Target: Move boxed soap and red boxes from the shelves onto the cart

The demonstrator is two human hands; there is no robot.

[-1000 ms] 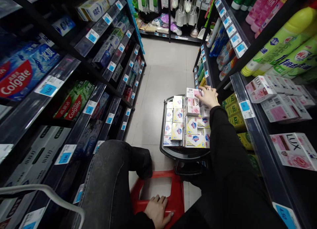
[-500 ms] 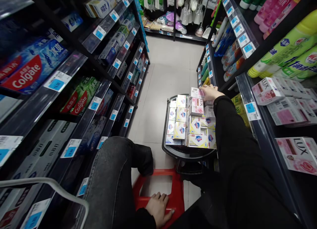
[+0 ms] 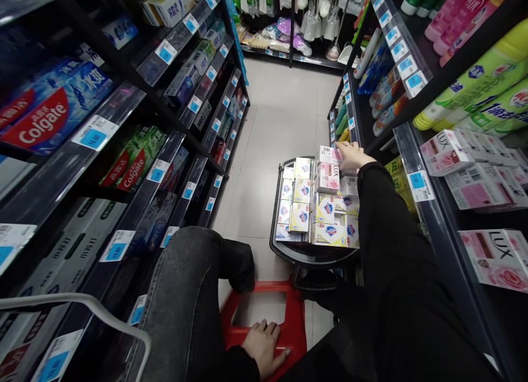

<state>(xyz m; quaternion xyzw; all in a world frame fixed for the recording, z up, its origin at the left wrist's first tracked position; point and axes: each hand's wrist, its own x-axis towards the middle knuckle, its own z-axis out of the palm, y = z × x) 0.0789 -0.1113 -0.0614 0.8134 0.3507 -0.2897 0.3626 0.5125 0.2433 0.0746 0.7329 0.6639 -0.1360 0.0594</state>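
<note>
— Our view swings slightly to the left since the earlier frame. We record little else: the right hand [image 3: 353, 156] remains at the pink-and-white box [image 3: 329, 154], and the left hand [image 3: 264, 349] stays down on the red stool [image 3: 295, 316].

— Where do we place that box?

— At the far end of the pile in the black-rimmed basket [image 3: 305, 255], just beyond a LUX-lettered box [image 3: 328, 177]. We cannot tell whether one rests on the other.

— And how do the hands stand?

— We find the right fingers bent against the box's right end. Its thumb is not clear, so we cannot tell whether it pinches. We see the left hand laid flat, fingers close together, thumb apart.

— Why so?

— We judge the left to be a prop while the right arm reaches out. We take the rows of yellow-and-white boxes [image 3: 300, 217] to be packed closely to save room, labels upward.

— Condition of the box itself?

— Pale carton, barcode on its near face, pink toward the fingers. We note no crushing at this size. Its colours resemble those of the LUX cartons [image 3: 445, 151] on the right-hand shelf [image 3: 449, 277].
</note>
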